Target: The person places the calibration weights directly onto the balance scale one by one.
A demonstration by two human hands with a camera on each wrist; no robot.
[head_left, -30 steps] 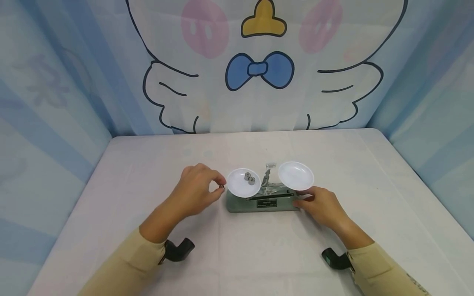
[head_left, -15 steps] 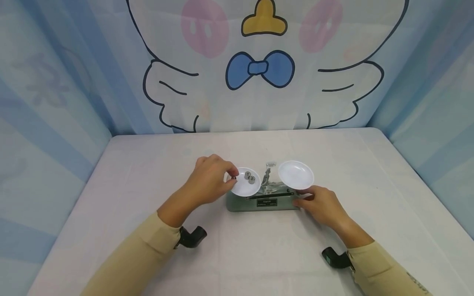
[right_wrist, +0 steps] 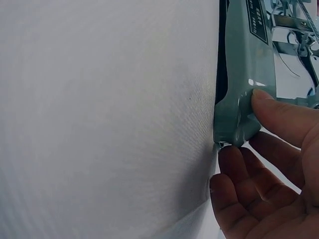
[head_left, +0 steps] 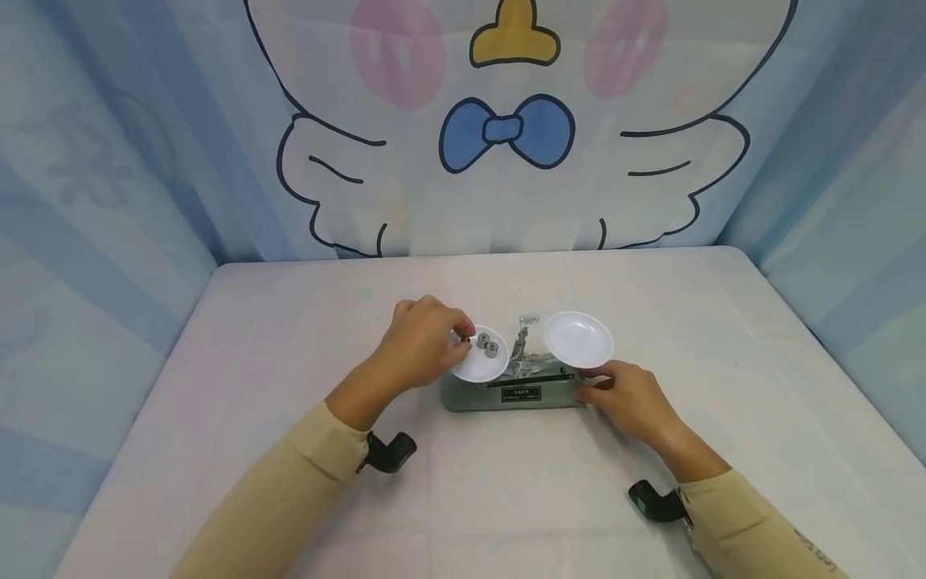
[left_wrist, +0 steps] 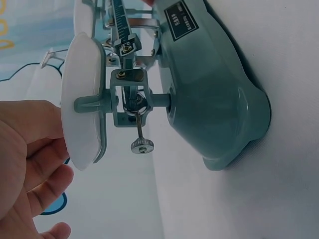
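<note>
Head view, left to right. Left hand point(head_left: 423, 342) over the left pan point(head_left: 481, 363), thumb and forefinger pinched on a small dark weight point(head_left: 466, 340) at the pan's left rim; other fingers loosely curled. Two more weights point(head_left: 487, 344), short metal cylinders, sit on that pan. Judged dense for their size, smooth, likely to slip; best pinched on the sides. Pans white, shallow, round, probably light plastic. Balance scale point(head_left: 514, 392) stands mid-table, toward the near edge: grey-green base, rounded, looks heavy and stiff. Beam and pointer thin metal, likely delicate; hold the base instead. Right pan point(head_left: 578, 340) bare. Right hand point(head_left: 625, 398) steadies the base's right end, thumb pressed on it, fingers relaxed.
</note>
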